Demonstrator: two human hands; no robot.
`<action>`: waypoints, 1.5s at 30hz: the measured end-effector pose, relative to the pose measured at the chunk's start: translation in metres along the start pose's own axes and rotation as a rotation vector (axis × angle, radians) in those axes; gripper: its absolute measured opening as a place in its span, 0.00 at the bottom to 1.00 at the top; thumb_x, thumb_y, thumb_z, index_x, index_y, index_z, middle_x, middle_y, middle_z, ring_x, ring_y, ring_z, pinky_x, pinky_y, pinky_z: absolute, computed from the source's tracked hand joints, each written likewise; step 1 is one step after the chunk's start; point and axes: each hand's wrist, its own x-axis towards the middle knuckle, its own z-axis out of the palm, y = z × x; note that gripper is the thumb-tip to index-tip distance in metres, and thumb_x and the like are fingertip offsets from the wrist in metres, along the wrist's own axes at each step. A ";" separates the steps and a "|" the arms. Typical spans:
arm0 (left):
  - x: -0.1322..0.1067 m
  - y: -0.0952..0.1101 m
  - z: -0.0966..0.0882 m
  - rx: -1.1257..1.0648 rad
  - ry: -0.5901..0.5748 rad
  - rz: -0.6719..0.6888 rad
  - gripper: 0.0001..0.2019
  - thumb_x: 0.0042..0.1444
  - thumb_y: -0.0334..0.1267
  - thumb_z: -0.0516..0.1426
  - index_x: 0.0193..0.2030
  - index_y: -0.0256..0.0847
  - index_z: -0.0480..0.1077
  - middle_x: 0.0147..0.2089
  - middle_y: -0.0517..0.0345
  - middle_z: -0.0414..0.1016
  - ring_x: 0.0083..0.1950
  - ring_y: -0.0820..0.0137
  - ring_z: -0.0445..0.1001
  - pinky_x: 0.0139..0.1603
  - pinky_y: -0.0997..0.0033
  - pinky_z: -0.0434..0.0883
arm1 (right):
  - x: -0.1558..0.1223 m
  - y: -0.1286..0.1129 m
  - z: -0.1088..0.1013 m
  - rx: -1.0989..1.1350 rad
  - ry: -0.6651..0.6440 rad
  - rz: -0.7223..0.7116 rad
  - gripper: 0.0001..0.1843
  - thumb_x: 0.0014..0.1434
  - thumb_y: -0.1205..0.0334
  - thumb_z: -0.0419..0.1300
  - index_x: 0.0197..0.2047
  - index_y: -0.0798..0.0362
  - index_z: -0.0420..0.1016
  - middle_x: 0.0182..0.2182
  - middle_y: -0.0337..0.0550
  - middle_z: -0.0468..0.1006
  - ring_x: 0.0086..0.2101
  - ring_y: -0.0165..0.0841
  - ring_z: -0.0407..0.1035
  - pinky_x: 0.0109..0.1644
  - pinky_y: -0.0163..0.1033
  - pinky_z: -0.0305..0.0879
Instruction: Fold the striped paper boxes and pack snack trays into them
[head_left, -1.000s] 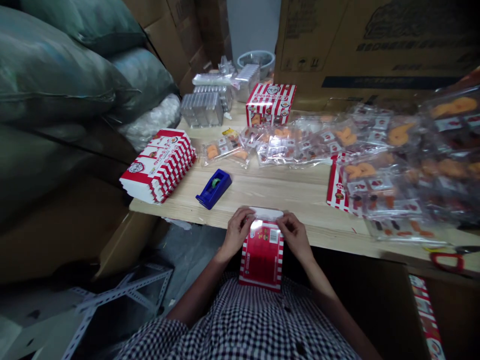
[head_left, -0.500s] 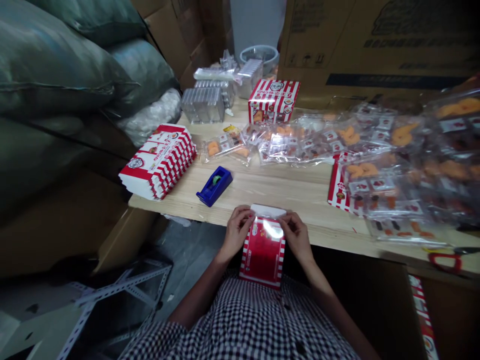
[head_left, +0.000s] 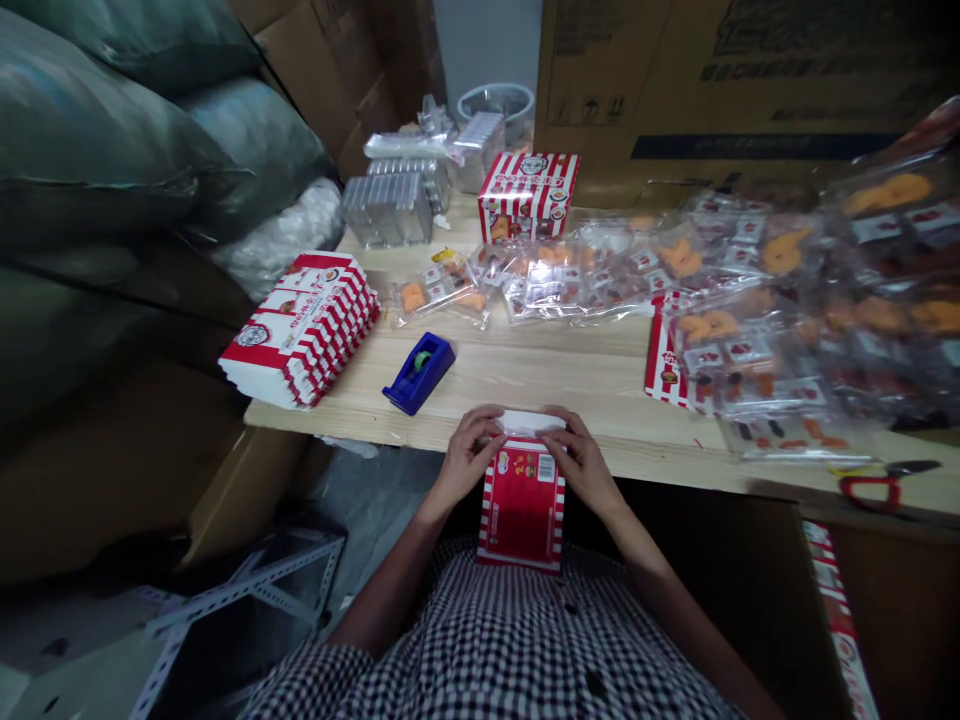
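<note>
Between my hands is a red-and-white striped cardboard box point(head_left: 523, 510), its printed side facing me and its lower end near my checked clothing. My left hand point(head_left: 474, 455) grips the upper left corner, fingers curled at the white top flap point(head_left: 525, 421). On the other side my right hand point(head_left: 581, 458) pinches the upper right corner beside that flap. Both thumbs lie near the box's top edge. The inside of the box is hidden. Beyond my hands, a blue tape dispenser point(head_left: 418, 374) rests on the wooden table point(head_left: 525, 372).
A stack of striped flat boxes point(head_left: 300, 320) sits at the table's left. Clear plastic packs point(head_left: 739, 350) with orange pieces pile up on the right, near red-handled scissors point(head_left: 874, 490). A made-up striped box point(head_left: 529, 197) and clear plastic trays point(head_left: 386, 210) stand at the back.
The box tilts slightly, so glare has left its face and a barcode shows. My fingers have moved inward over the top flap. The view has shifted a little.
</note>
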 end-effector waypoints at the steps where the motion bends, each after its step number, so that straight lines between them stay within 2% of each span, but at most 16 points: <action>1: 0.000 -0.001 0.000 -0.005 0.003 0.006 0.06 0.64 0.40 0.58 0.38 0.42 0.74 0.54 0.47 0.75 0.61 0.60 0.70 0.63 0.53 0.67 | -0.002 -0.001 -0.001 0.021 0.010 0.022 0.14 0.68 0.52 0.57 0.43 0.47 0.84 0.60 0.51 0.70 0.61 0.45 0.64 0.66 0.54 0.61; 3: 0.001 -0.003 0.000 -0.017 0.016 0.001 0.05 0.64 0.40 0.59 0.38 0.43 0.74 0.49 0.49 0.78 0.60 0.60 0.70 0.63 0.51 0.67 | -0.007 -0.003 0.000 0.088 0.040 0.067 0.13 0.68 0.52 0.58 0.44 0.46 0.83 0.64 0.49 0.68 0.63 0.45 0.62 0.67 0.54 0.60; 5: 0.000 -0.005 0.000 -0.050 0.018 -0.039 0.06 0.65 0.39 0.58 0.38 0.42 0.74 0.47 0.50 0.79 0.59 0.60 0.71 0.62 0.53 0.68 | -0.013 -0.004 0.002 0.186 0.107 0.106 0.14 0.67 0.52 0.59 0.51 0.45 0.80 0.65 0.48 0.67 0.64 0.44 0.62 0.67 0.54 0.61; 7: -0.001 -0.006 0.000 -0.092 0.015 -0.091 0.07 0.65 0.40 0.57 0.38 0.42 0.74 0.47 0.50 0.79 0.58 0.61 0.73 0.61 0.55 0.68 | -0.017 -0.004 0.006 0.290 0.189 0.145 0.21 0.66 0.51 0.60 0.61 0.43 0.73 0.65 0.48 0.68 0.61 0.43 0.67 0.63 0.52 0.66; 9: -0.001 -0.006 -0.001 -0.124 0.012 -0.132 0.07 0.65 0.40 0.57 0.38 0.42 0.74 0.47 0.50 0.80 0.56 0.62 0.75 0.59 0.58 0.69 | -0.020 -0.003 0.011 0.361 0.246 0.180 0.26 0.64 0.51 0.61 0.64 0.43 0.67 0.64 0.49 0.70 0.55 0.41 0.73 0.59 0.50 0.71; 11: -0.002 -0.006 -0.001 -0.139 0.016 -0.152 0.08 0.64 0.41 0.58 0.38 0.41 0.74 0.47 0.51 0.80 0.52 0.63 0.76 0.56 0.61 0.70 | -0.021 0.000 0.014 0.368 0.268 0.191 0.23 0.63 0.50 0.62 0.60 0.44 0.71 0.63 0.50 0.71 0.53 0.41 0.75 0.58 0.49 0.72; 15: -0.004 -0.008 0.001 -0.137 0.033 -0.161 0.09 0.65 0.42 0.57 0.39 0.41 0.75 0.47 0.51 0.80 0.50 0.64 0.77 0.54 0.62 0.71 | -0.017 0.004 0.015 0.303 0.280 0.185 0.16 0.61 0.48 0.64 0.46 0.48 0.80 0.58 0.50 0.74 0.57 0.42 0.71 0.60 0.48 0.68; 19: -0.005 -0.008 0.004 -0.125 0.043 -0.162 0.12 0.64 0.42 0.58 0.53 0.43 0.75 0.48 0.52 0.80 0.50 0.64 0.78 0.54 0.62 0.73 | -0.012 0.003 0.011 0.273 0.258 0.193 0.12 0.58 0.49 0.67 0.38 0.48 0.83 0.51 0.49 0.75 0.56 0.42 0.70 0.58 0.46 0.67; 21: -0.004 -0.008 0.004 -0.089 0.008 -0.105 0.13 0.65 0.41 0.57 0.55 0.45 0.75 0.49 0.52 0.80 0.52 0.64 0.77 0.57 0.59 0.72 | -0.010 0.002 0.009 0.276 0.252 0.203 0.11 0.58 0.50 0.67 0.35 0.48 0.83 0.48 0.49 0.76 0.53 0.42 0.70 0.56 0.45 0.68; 24: 0.000 -0.007 0.002 -0.016 -0.053 -0.005 0.08 0.66 0.39 0.57 0.45 0.44 0.78 0.46 0.52 0.80 0.54 0.62 0.75 0.61 0.55 0.69 | -0.006 0.001 0.007 0.309 0.238 0.226 0.11 0.56 0.51 0.69 0.31 0.49 0.83 0.45 0.48 0.76 0.49 0.42 0.71 0.53 0.44 0.67; 26: 0.001 -0.004 0.001 0.016 -0.037 0.010 0.07 0.65 0.38 0.58 0.40 0.44 0.78 0.43 0.52 0.80 0.58 0.60 0.72 0.63 0.53 0.66 | -0.004 0.000 0.007 0.354 0.236 0.249 0.10 0.54 0.52 0.70 0.29 0.49 0.83 0.43 0.46 0.77 0.47 0.41 0.71 0.51 0.43 0.67; 29: 0.002 0.000 0.001 0.016 0.051 -0.044 0.08 0.64 0.38 0.59 0.36 0.42 0.78 0.52 0.49 0.76 0.65 0.59 0.66 0.67 0.54 0.61 | -0.003 -0.001 0.011 0.459 0.276 0.304 0.10 0.52 0.53 0.72 0.26 0.49 0.82 0.38 0.43 0.78 0.43 0.38 0.71 0.49 0.42 0.66; 32: 0.004 0.003 0.004 -0.154 0.101 -0.168 0.10 0.64 0.40 0.59 0.33 0.40 0.78 0.59 0.48 0.70 0.63 0.61 0.67 0.64 0.60 0.63 | -0.004 -0.003 0.017 0.590 0.329 0.383 0.11 0.50 0.53 0.72 0.26 0.49 0.80 0.33 0.40 0.78 0.35 0.35 0.72 0.43 0.41 0.67; 36: 0.008 -0.001 0.009 -0.455 0.149 -0.336 0.06 0.58 0.40 0.64 0.36 0.39 0.78 0.48 0.52 0.73 0.52 0.66 0.71 0.54 0.69 0.67 | -0.005 -0.003 0.021 0.730 0.420 0.458 0.12 0.46 0.54 0.74 0.29 0.49 0.77 0.26 0.35 0.76 0.27 0.31 0.69 0.37 0.40 0.67; 41: 0.012 -0.010 0.014 -0.619 0.142 -0.412 0.09 0.53 0.37 0.67 0.40 0.40 0.75 0.38 0.59 0.74 0.40 0.73 0.72 0.45 0.74 0.67 | -0.004 -0.003 0.023 0.814 0.509 0.462 0.15 0.43 0.61 0.75 0.31 0.48 0.73 0.27 0.31 0.74 0.26 0.29 0.68 0.35 0.36 0.67; 45: 0.018 -0.005 0.010 -0.771 0.108 -0.460 0.22 0.49 0.32 0.67 0.52 0.43 0.74 0.44 0.59 0.76 0.45 0.73 0.74 0.50 0.74 0.68 | -0.003 -0.010 0.021 0.845 0.505 0.451 0.23 0.44 0.64 0.74 0.44 0.44 0.75 0.32 0.31 0.77 0.31 0.30 0.72 0.40 0.37 0.70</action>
